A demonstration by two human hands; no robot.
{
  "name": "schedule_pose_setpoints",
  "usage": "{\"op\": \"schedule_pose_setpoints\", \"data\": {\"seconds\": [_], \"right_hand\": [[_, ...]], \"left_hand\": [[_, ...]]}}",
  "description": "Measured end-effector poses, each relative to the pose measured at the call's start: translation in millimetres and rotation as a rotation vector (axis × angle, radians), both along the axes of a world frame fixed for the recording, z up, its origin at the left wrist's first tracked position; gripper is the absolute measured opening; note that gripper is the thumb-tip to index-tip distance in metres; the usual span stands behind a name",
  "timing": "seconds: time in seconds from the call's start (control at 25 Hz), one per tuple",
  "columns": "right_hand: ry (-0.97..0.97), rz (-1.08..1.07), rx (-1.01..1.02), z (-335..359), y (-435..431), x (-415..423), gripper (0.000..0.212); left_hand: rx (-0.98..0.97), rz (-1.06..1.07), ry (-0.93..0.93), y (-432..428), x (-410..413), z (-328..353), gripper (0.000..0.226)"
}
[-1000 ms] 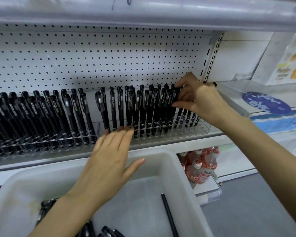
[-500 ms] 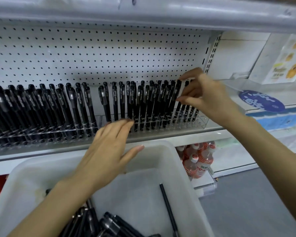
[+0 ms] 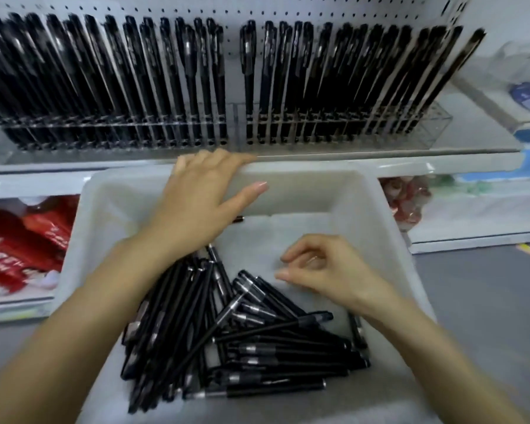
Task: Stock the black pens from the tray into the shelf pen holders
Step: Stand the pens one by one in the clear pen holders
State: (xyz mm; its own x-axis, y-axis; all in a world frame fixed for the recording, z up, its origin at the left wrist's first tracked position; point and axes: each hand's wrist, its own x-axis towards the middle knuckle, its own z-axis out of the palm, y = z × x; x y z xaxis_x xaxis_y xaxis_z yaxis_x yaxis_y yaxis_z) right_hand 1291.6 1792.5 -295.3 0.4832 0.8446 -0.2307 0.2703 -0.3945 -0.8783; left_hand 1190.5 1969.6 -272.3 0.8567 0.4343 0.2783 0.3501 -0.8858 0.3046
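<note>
resting straight-fingered on the tray [image 3: 380,209] rim, left hand [image 3: 202,194]; right hand [image 3: 322,270] hovers over pens [image 3: 242,347], loosely curled, empty.

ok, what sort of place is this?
Most likely a shop aisle, in the stationery section. A shelf with a pegboard back carries clear pen holders packed with black pens. Red packaged goods sit below, and a white tray of loose pens suggests restocking.

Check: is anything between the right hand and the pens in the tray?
Nothing visible. The right hand hangs empty over the bare tray floor beside the pens; the left hand rests on the far rim, off to the side.
</note>
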Motion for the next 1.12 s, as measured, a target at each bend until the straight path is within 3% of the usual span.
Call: {"op": "schedule_pose_setpoints", "data": {"seconds": [0.24,0.4,0.52,0.64,0.76,0.84,1.04,1.12], "right_hand": [[-0.081,0.262,-0.336,-18,0,3,0.027],[-0.159,0.304,-0.499,-7,-5,8,0.027],[-0.103,0.286,-0.519,-6,-8,8,0.022],[-0.130,0.245,-0.431,-4,-11,11,0.018],[-0.104,0.188,-0.232,13,-14,15,0.016],[-0.013,0.112,-0.050,28,-17,18,0.019],[0.107,-0.061,0.297,59,-20,40,0.018],[0.114,-0.118,0.379,73,-20,56,0.016]], "left_hand": [[-0.030,0.021,-0.010,0,-4,-1,0.077],[-0.020,0.030,-0.007,-2,-5,0,0.078],[-0.022,0.031,0.007,-2,-5,-2,0.075],[-0.076,0.027,0.001,-2,-5,-1,0.068],[-0.361,0.001,-0.201,-6,-1,14,0.042],[-0.394,-0.094,-0.252,-17,-1,28,0.030],[-0.602,-0.253,-0.122,-45,4,41,0.038],[-0.644,-0.275,-0.073,-48,18,45,0.026]]}}
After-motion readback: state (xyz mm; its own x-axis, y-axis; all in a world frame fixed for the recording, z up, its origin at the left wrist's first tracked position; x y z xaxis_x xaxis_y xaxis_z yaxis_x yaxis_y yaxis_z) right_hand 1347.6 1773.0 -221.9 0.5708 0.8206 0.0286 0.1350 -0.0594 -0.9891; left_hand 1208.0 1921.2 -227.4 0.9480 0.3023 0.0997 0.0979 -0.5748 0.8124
